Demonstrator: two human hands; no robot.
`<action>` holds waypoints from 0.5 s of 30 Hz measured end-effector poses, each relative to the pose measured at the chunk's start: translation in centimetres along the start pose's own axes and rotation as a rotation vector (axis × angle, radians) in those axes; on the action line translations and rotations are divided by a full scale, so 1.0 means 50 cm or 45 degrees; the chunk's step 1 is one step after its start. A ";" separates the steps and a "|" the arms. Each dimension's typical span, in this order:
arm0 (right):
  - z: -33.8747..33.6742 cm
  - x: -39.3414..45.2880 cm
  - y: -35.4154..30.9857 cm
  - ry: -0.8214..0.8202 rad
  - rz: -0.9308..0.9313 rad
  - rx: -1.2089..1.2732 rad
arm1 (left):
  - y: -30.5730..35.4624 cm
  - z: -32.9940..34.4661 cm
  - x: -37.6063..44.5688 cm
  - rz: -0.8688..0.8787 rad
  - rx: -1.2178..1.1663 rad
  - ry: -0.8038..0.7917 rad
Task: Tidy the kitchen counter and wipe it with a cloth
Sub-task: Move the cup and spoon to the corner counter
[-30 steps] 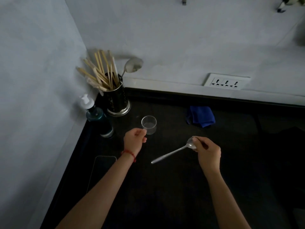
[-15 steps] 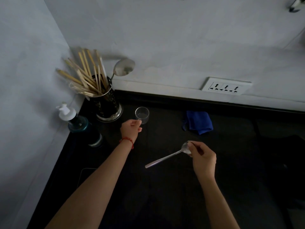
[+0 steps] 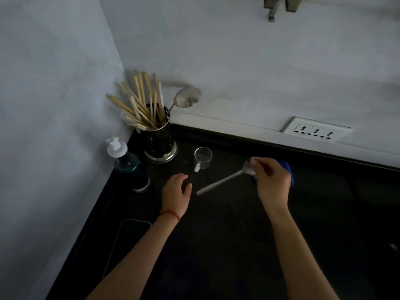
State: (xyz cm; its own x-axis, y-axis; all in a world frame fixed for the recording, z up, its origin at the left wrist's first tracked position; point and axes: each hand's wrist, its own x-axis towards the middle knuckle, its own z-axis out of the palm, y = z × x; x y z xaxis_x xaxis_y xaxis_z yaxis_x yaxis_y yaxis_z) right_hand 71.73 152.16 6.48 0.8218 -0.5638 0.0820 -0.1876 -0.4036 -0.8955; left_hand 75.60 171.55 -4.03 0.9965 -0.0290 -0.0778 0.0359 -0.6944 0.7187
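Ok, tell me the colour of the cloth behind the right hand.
Blue. The cloth shows in the head view, mostly hidden behind the right hand.

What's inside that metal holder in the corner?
The metal holder holds a bunch of wooden chopsticks fanning out and one large metal spoon, bowl end up. Their lower ends are hidden by the holder's wall, as is anything else at its bottom.

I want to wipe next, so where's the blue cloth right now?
In the head view the blue cloth lies on the counter toward the back wall, right of the glass cup, mostly hidden behind the right hand holding the spoon.
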 end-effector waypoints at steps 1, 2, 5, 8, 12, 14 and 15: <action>0.014 0.015 -0.020 0.012 -0.043 0.026 | -0.013 0.001 -0.014 0.035 0.141 -0.077; 0.028 0.028 -0.041 0.015 -0.088 0.044 | -0.024 0.004 -0.028 0.061 0.281 -0.165; 0.074 0.062 -0.109 0.018 -0.244 0.092 | -0.047 0.017 -0.056 0.124 0.566 -0.349; 0.121 0.088 -0.175 0.067 -0.417 0.145 | -0.057 0.018 -0.059 0.161 0.580 -0.350; 0.181 0.124 -0.244 0.111 -0.583 0.180 | -0.071 0.023 -0.059 0.209 0.612 -0.332; 0.208 0.139 -0.268 0.129 -0.647 0.186 | -0.073 0.024 -0.062 0.231 0.655 -0.303; 0.220 0.145 -0.278 0.138 -0.676 0.187 | -0.073 0.023 -0.064 0.230 0.699 -0.302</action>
State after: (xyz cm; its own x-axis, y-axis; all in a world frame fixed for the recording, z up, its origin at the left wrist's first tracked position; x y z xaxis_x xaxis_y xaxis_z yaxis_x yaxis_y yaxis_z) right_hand 86.19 161.60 14.71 0.7216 -0.3841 0.5759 0.3203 -0.5523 -0.7697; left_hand 72.20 173.36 -7.19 0.9372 -0.2957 -0.1848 -0.2383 -0.9301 0.2796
